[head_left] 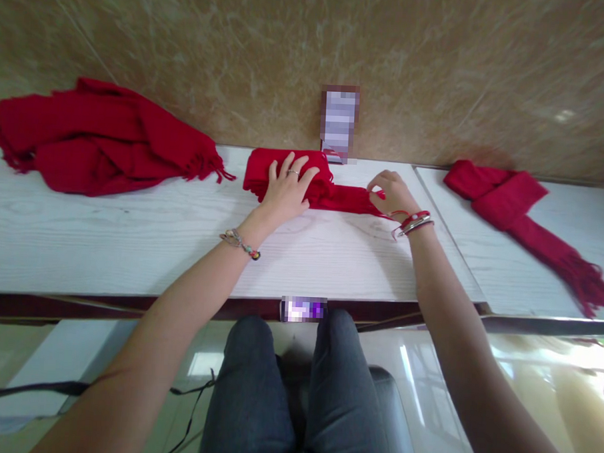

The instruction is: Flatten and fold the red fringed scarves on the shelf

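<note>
A red scarf point(257, 168), its left part folded into a thick pad, lies on the white table in front of me. My left hand point(288, 186) rests flat on the folded part with its fingers spread. From under it a narrower strip of the same scarf point(346, 197) runs right. At the strip's right end my right hand point(389, 193) is closed in a pinch on the scarf's fringed end. The exact grip is partly hidden by the fingers.
A bunched red scarf point(105, 141) lies at the left, a loosely folded one point(508, 202) at the right. Behind the middle scarf a blurred-out upright object point(339, 124) stands by the marbled wall point(239, 57). Another blurred-out item point(303, 309) sits at the table's front edge.
</note>
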`<state>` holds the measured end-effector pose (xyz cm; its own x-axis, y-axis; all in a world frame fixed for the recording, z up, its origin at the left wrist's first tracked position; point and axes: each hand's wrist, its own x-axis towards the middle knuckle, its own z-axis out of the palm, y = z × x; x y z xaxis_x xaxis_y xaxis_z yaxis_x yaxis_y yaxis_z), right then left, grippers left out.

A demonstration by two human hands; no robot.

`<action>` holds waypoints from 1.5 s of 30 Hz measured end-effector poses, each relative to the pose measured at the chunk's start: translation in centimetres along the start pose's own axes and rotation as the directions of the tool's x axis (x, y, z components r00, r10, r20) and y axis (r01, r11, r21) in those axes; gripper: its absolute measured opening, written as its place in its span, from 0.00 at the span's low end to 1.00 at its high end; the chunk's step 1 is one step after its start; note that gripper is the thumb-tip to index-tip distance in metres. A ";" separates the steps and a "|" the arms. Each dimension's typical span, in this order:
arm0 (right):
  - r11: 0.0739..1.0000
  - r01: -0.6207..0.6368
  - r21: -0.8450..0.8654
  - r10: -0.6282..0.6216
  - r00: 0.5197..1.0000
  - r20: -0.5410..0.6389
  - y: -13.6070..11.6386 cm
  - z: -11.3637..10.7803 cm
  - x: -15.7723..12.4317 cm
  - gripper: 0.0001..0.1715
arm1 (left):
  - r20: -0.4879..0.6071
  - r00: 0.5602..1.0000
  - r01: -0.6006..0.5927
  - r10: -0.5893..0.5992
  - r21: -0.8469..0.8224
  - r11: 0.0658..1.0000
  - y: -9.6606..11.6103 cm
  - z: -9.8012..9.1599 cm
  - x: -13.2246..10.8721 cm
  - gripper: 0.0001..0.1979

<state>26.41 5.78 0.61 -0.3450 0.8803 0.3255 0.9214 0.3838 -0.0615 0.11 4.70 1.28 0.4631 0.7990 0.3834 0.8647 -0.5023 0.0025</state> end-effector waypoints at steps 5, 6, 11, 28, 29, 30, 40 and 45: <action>0.998 -0.047 -0.043 0.055 0.979 0.198 -0.4 1.0 0.6 0.14 | 0.038 0.995 -0.091 0.092 -0.020 0.996 0.0 0.2 0.0 0.33; 0.994 -0.092 -0.067 0.103 0.975 0.198 0.2 1.0 0.4 0.14 | 0.041 0.995 -0.086 0.087 -0.021 0.996 -0.1 0.3 0.0 0.32; 0.897 -0.398 -0.191 0.423 0.899 0.115 3.2 0.0 -1.3 0.17 | 0.040 0.996 -0.073 0.074 -0.025 0.997 -0.2 0.3 0.1 0.30; 0.988 -0.137 -0.068 0.145 0.981 0.133 0.6 1.2 0.5 0.15 | 0.043 0.990 -0.129 0.131 -0.061 0.990 -0.2 0.6 0.1 0.29; 0.990 -0.125 -0.061 0.132 0.983 0.129 0.7 1.1 0.3 0.15 | 0.040 0.990 -0.130 0.133 -0.056 0.990 -0.2 0.6 0.1 0.29; 0.993 -0.105 -0.051 0.110 0.987 0.118 0.8 1.0 0.2 0.15 | 0.037 0.991 -0.128 0.130 -0.052 0.990 -0.2 0.7 0.1 0.30; 0.991 -0.117 -0.066 0.127 0.976 0.179 1.3 0.5 -0.2 0.16 | 0.030 0.995 -0.095 0.096 -0.027 0.995 -0.1 0.4 0.1 0.30; 0.940 -0.288 -0.184 0.318 0.934 0.162 3.1 -0.4 -1.3 0.17 | 0.031 0.995 -0.097 0.097 -0.009 0.995 -0.1 0.3 0.0 0.28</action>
<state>29.82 5.73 0.34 -0.0581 0.9896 0.1317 0.9982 0.0557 0.0223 0.11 4.88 1.00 0.5509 0.7561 0.3533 0.8138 -0.5805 -0.0269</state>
